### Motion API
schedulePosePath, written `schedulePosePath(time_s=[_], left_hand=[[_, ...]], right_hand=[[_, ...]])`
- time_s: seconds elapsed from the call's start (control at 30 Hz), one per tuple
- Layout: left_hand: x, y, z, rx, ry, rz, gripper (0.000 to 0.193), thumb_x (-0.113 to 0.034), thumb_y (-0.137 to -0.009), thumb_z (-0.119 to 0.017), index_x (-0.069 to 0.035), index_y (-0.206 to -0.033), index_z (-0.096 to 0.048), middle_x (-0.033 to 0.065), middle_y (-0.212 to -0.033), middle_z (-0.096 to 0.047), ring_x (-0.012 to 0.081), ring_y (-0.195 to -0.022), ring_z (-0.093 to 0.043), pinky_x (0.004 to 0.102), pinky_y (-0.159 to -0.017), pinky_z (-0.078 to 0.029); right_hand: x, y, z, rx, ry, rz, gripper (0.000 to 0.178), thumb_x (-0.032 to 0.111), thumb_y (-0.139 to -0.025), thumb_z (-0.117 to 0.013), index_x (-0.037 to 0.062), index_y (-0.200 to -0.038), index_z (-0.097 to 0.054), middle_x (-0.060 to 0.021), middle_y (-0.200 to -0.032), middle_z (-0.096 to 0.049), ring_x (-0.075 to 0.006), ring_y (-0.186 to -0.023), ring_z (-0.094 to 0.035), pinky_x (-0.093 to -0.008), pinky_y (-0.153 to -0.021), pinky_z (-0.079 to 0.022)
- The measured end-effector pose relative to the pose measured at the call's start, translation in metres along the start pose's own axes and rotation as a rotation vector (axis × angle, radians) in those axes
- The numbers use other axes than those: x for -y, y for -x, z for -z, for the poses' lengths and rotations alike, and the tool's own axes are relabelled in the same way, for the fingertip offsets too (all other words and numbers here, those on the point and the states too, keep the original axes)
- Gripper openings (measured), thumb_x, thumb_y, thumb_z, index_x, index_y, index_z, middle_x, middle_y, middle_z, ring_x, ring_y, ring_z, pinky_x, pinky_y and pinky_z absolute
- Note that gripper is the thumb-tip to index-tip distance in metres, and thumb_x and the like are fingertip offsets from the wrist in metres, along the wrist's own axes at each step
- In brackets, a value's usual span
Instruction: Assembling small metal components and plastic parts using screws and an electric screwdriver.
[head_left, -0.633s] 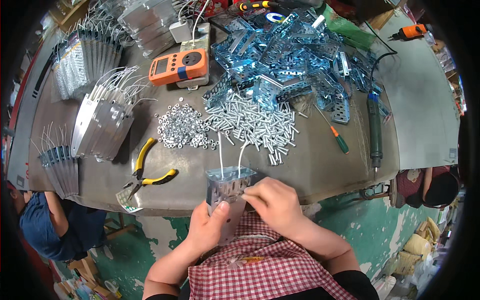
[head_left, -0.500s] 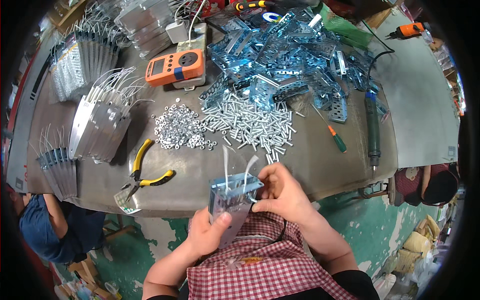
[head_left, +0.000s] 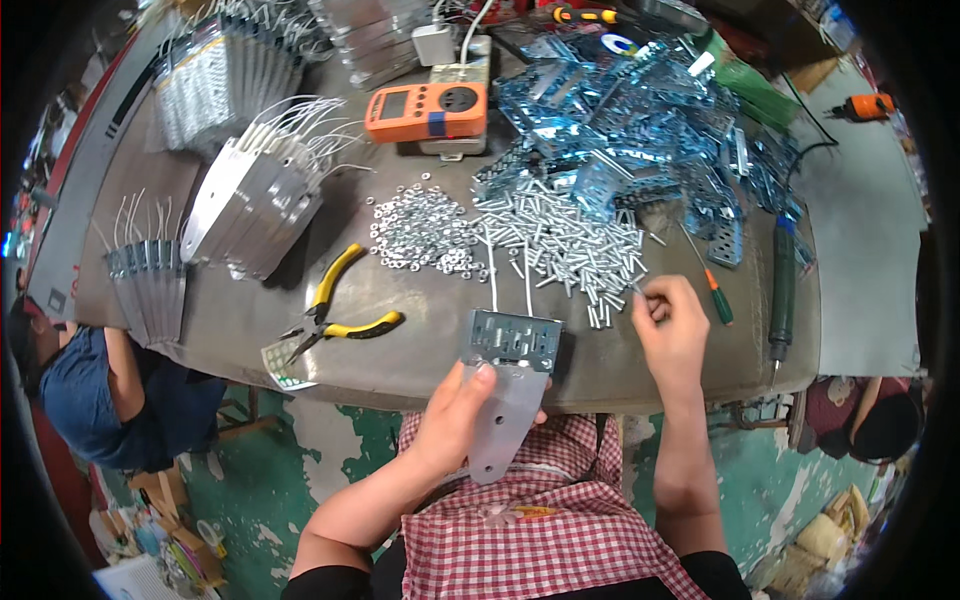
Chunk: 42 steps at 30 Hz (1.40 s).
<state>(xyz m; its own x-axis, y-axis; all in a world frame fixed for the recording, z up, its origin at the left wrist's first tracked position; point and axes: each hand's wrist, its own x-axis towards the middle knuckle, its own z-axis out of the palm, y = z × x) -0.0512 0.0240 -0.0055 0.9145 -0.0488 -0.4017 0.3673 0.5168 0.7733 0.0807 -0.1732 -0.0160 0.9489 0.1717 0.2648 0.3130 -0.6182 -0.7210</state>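
Observation:
My left hand (head_left: 452, 418) grips a flat grey metal plate (head_left: 507, 405) with a perforated bracket (head_left: 515, 338) across its top. Two white wires rise from the bracket's far edge, and the plate's lower end tapers toward my apron. My right hand (head_left: 672, 325) is at the right edge of the pile of silver screws (head_left: 565, 240), thumb and fingers pinched together. What lies between these fingertips is too small to make out. Left of the screws is a pile of small nuts (head_left: 422, 230).
Yellow-handled pliers (head_left: 335, 300) lie to the left. An orange meter (head_left: 425, 110) and heaped blue-filmed brackets (head_left: 620, 120) stand behind. Stacked wired plates (head_left: 255, 205) fill the left side. A screwdriver (head_left: 717, 295) and a dark electric driver (head_left: 783, 290) lie right. Other people sit at both sides.
My right hand has left the bracket and moved right and forward to the screws. My left hand has turned the plate so its flat face and the bracket's perforated side show. The view has shifted.

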Motion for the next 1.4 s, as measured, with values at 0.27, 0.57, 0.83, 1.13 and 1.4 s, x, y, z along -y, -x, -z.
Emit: schedulePosePath(time_s=[0.27, 0.57, 0.83, 1.13, 1.4], left_hand=[[0.004, 0.002, 0.000, -0.010, -0.248, -0.168, 0.041, -0.031, -0.094, -0.036, 0.001, -0.120, -0.040, 0.0133, -0.107, -0.055, 0.0209, -0.091, -0.058, 0.0328, -0.079, -0.046], [0.008, 0.010, 0.004, -0.121, -0.646, -0.216, 0.039, -0.024, -0.093, -0.041, -0.002, -0.126, -0.037, 0.0145, -0.088, -0.060, 0.0203, -0.082, -0.060, 0.0330, -0.076, -0.046], [0.008, 0.013, 0.002, -0.105, -0.764, -0.205, 0.047, -0.024, -0.090, -0.044, -0.003, -0.130, -0.031, 0.0229, -0.089, -0.062, 0.0379, -0.086, -0.062, 0.0385, -0.073, -0.048], [-0.003, 0.015, -0.015, -0.155, -0.810, -0.189, 0.031, -0.015, -0.090, -0.043, 0.000, -0.116, -0.043, 0.0102, -0.082, -0.062, 0.0184, -0.076, -0.062, 0.0303, -0.068, -0.047], [0.014, 0.009, 0.004, -0.092, -0.337, -0.131, 0.042, -0.026, -0.092, -0.042, -0.001, -0.125, -0.034, 0.0166, -0.102, -0.059, 0.0280, -0.082, -0.064, 0.0346, -0.073, -0.049]], right_hand=[[0.085, 0.024, -0.016, 0.413, -0.400, 0.282, 0.014, 0.001, -0.075, -0.065, 0.0022, -0.089, -0.062, -0.0087, -0.083, -0.061, -0.0193, -0.072, -0.061, -0.0276, -0.062, -0.049], [0.088, 0.023, -0.015, 0.599, -0.458, 0.228, 0.010, 0.002, -0.074, -0.066, 0.0004, -0.084, -0.064, -0.0087, -0.077, -0.060, -0.0198, -0.069, -0.060, -0.0282, -0.060, -0.048], [0.074, 0.026, -0.016, 0.833, -0.855, -0.236, 0.008, -0.002, -0.079, -0.060, -0.0032, -0.087, -0.063, -0.0068, -0.076, -0.062, -0.0099, -0.067, -0.058, -0.0239, -0.059, -0.046], [0.062, 0.035, -0.020, 0.802, -1.039, -0.384, 0.008, -0.003, -0.082, -0.057, -0.0047, -0.090, -0.060, -0.0057, -0.075, -0.060, -0.0088, -0.067, -0.057, -0.0219, -0.062, -0.047], [0.067, 0.038, -0.005, 0.430, -0.914, -0.040, 0.007, 0.001, -0.080, -0.061, -0.0016, -0.087, -0.061, -0.0083, -0.081, -0.062, -0.0101, -0.071, -0.060, -0.0231, -0.060, -0.049]])
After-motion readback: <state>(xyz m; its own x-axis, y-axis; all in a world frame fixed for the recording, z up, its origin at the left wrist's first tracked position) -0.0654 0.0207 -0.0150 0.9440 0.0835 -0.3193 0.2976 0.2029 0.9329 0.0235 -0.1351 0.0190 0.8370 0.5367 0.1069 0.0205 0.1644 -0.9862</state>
